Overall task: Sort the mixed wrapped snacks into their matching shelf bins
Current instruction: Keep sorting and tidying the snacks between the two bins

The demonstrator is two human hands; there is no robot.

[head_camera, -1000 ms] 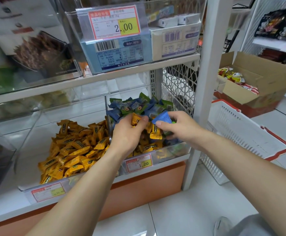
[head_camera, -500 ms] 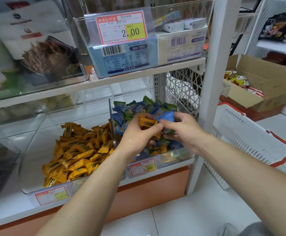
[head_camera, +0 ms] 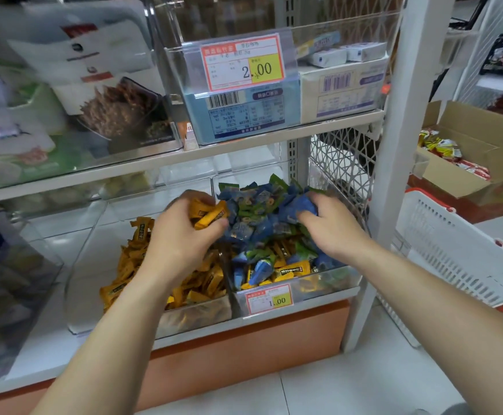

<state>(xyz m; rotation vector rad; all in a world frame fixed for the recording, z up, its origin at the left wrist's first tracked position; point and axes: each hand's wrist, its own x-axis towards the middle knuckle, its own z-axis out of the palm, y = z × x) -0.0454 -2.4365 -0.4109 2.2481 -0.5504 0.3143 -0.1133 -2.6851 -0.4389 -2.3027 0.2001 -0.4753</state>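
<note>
Two clear bins stand side by side on the low shelf. The left bin holds a heap of yellow wrapped snacks. The right bin holds mixed blue, green and yellow snacks. My left hand hovers at the divide between the bins and grips a few yellow snacks. My right hand is over the back right of the mixed bin, fingers curled round blue snacks.
A price tag marks the mixed bin's front. Above, a shelf carries a clear bin with boxed goods. A white shelf post rises on the right. Beyond it lie a white basket and an open cardboard box.
My hands have parted. The left moved left toward the yellow bin with yellow snacks. The right moved back and right into the mixed bin with blue snacks.
</note>
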